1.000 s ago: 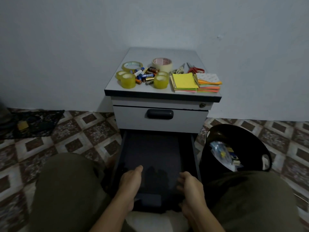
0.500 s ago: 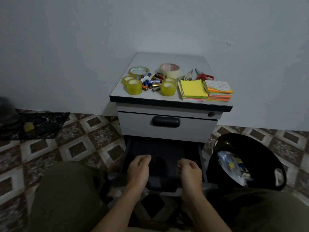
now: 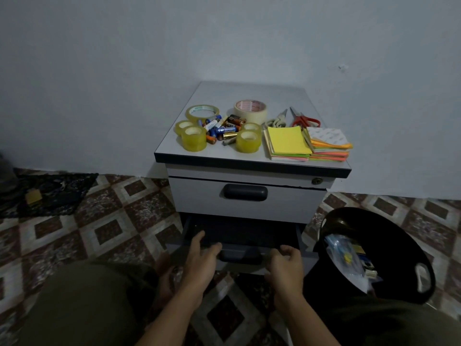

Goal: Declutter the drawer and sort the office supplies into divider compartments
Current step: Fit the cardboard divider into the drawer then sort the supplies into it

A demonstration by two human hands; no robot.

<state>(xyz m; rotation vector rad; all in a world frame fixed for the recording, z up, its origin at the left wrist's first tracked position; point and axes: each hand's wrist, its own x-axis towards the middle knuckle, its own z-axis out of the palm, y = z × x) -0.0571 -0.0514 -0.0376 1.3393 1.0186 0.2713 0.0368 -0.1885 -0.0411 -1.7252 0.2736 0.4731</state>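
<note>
Low dark metal drawer (image 3: 239, 233) sits at the bottom of the grey pedestal cabinet (image 3: 249, 96), open only a little. Its front is toward the near side, just in front of the person's knees. What shows of the inside is dark; no dividers visible, contents cannot be told.

Left hand (image 3: 200, 260): fingers fairly straight and spread, tips on the top edge of the drawer front, left of the recessed black handle (image 3: 240, 255). It grips nothing. Right hand (image 3: 285, 267): fingers loosely curled, holding nothing, just right of the handle. Cannot tell whether it touches the front.

Handling, as judged: a rigid sheet-metal box on slides, stiff, not fragile, and probably light if emptied. Best hold is the central handle, or both hands spaced evenly on the front panel so it does not rack sideways on its runners.

Orientation: the drawer travels near to far and its open top faces up. The front panel runs left to right, square to the cabinet.

On the cabinet top, well above the hands:
- yellow clear tape rolls (image 3: 193, 138)
- loose mixed batteries (image 3: 222, 129)
- red-handled scissors (image 3: 303, 119)
- stacked coloured sticky notes (image 3: 288, 141)

Closed grey upper drawer (image 3: 247, 208) lies between them and the low drawer. Black plastic bin (image 3: 374, 226) stands near right, with wrappers inside.
</note>
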